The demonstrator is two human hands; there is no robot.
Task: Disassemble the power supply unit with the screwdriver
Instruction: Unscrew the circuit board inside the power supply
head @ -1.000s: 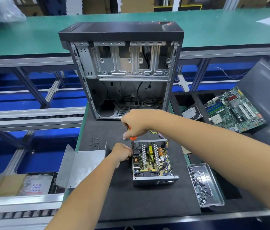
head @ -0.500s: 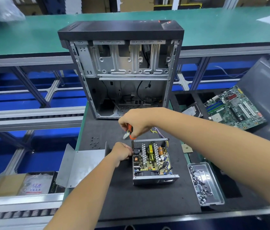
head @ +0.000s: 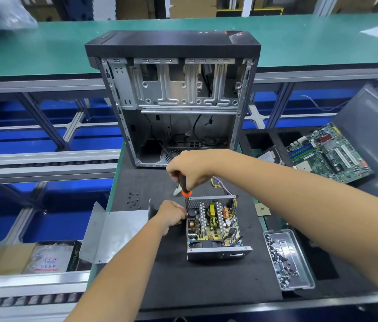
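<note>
- Hands: we count two, both bare. Our right hand (head: 191, 169) has its fingers curled tight round the black-and-orange handle of one screwdriver (head: 184, 185), which stands upright with its shaft going down at the far left corner of the power supply unit (head: 213, 225).
- Our left hand (head: 171, 216) presses against the unit's left wall with its fingers curled; we cannot tell whether they clasp the edge or only lean on it.
- We see one power supply unit, an open metal box on the black mat (head: 206, 282), near its middle. Inside it sit a green circuit board, ribbed silver heat sinks, a yellow transformer and a copper coil; a bundle of coloured wires leaves its far side.
- One clear plastic tray (head: 302, 270), rectangular, lies right of the unit and holds many small dark screws.
- Loose black screws (head: 133, 201) lie scattered on the mat, too small to count.
- One bent sheet-metal cover (head: 113, 233) lies left of the unit.
- One computer case (head: 176, 98) stands behind, open, bare grey steel inside.
- One green motherboard (head: 327, 154) rests far right.
</note>
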